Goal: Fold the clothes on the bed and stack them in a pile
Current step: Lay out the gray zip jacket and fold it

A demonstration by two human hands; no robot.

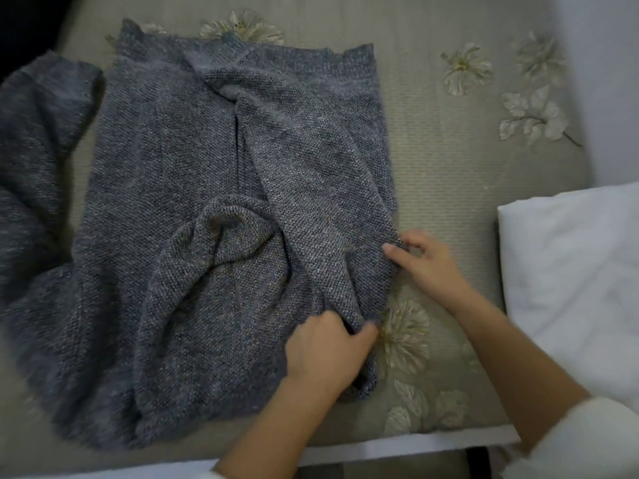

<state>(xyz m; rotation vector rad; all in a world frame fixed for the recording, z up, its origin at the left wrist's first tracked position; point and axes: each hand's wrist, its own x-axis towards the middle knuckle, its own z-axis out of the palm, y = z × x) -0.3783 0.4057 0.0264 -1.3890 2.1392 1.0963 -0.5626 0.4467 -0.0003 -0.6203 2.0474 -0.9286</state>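
Both hands on the grey knit sweater (193, 188) spread over the bed (449, 174): left hand (328, 347) pinching its near edge, right hand (425, 261) pinching the side edge.

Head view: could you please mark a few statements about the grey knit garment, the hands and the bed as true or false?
1. The left hand and the right hand both grip the grey knit garment near its right edge. True.
2. The garment is already folded into a small neat square. False: it lies mostly spread out, with fabric bunched near the middle.
3. A white pillow lies to the right of the garment. True.
4. The bedspread is plain blue. False: it is beige with a pale flower pattern.
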